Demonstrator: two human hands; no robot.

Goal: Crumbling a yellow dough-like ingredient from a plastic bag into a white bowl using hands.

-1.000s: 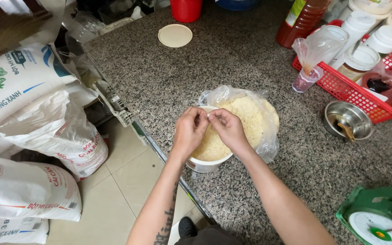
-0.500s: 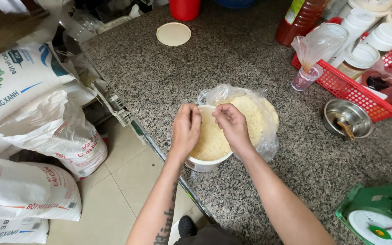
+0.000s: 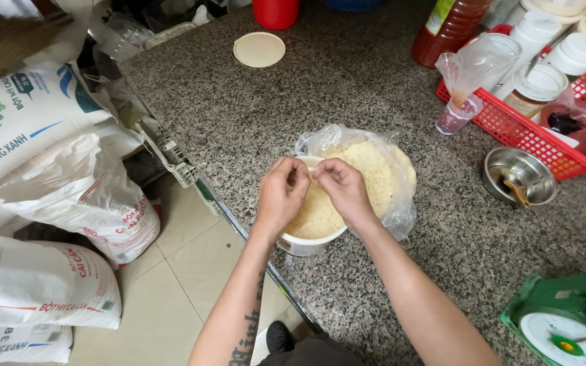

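Note:
A white bowl (image 3: 304, 244) stands near the front edge of the granite counter (image 3: 347, 88). It is lined with a clear plastic bag (image 3: 401, 203) filled with a pale yellow crumbly mass (image 3: 374, 173). My left hand (image 3: 281, 193) and my right hand (image 3: 342, 186) meet above the bowl's near rim, fingertips pinched together on the edge of the plastic bag. The hands hide the part of the bag they grip.
A round cream lid (image 3: 259, 49) lies at the back. A red basket (image 3: 537, 129) with white tubs, a small steel bowl (image 3: 518, 175), a bagged cup (image 3: 457, 112), a brown bottle (image 3: 449, 27) and a green scale (image 3: 564, 325) sit on the right. White sacks (image 3: 55, 163) are piled on the floor, left.
Both hands have stayed at the bowl's near rim, fingers working slightly on the bag's edge. The bowl has not moved.

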